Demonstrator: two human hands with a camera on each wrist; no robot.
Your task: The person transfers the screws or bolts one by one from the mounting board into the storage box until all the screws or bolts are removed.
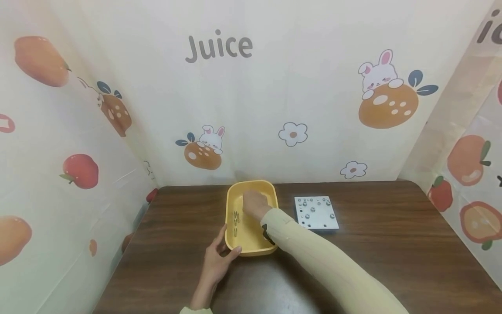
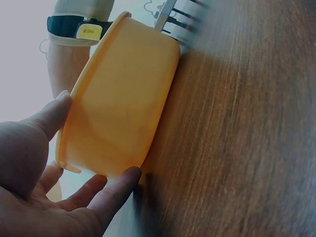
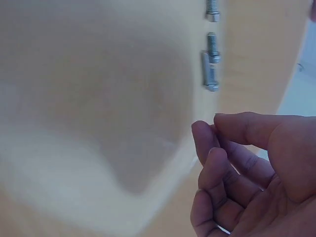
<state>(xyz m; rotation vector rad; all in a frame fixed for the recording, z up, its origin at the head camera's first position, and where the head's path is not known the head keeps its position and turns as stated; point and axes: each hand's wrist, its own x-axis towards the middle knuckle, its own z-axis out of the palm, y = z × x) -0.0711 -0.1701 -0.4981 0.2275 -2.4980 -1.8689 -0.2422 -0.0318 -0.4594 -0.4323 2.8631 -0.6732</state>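
Observation:
A yellow plastic bin [image 1: 251,252] stands on the table, and my left hand [image 1: 217,260] holds its near left corner. In the left wrist view the thumb [image 2: 57,112] lies on the rim and the fingers [image 2: 111,197] bear against the end wall, low down. My right hand [image 1: 256,205] reaches inside the bin's far half. Its thumb [image 3: 247,129] and index fingertip meet, the other fingers are curled, and nothing shows between them. Several metal screws [image 3: 213,45] lie in a line on the bin's floor along its left wall, just beyond those fingertips.
Right of the bin, a silver metal block [image 1: 317,213] has several screws set in its top, and some holes. The wooden table [image 1: 392,244] ends at a printed curtain [image 1: 259,96] behind and at both sides. My right forearm [image 1: 325,266] crosses in front of the block.

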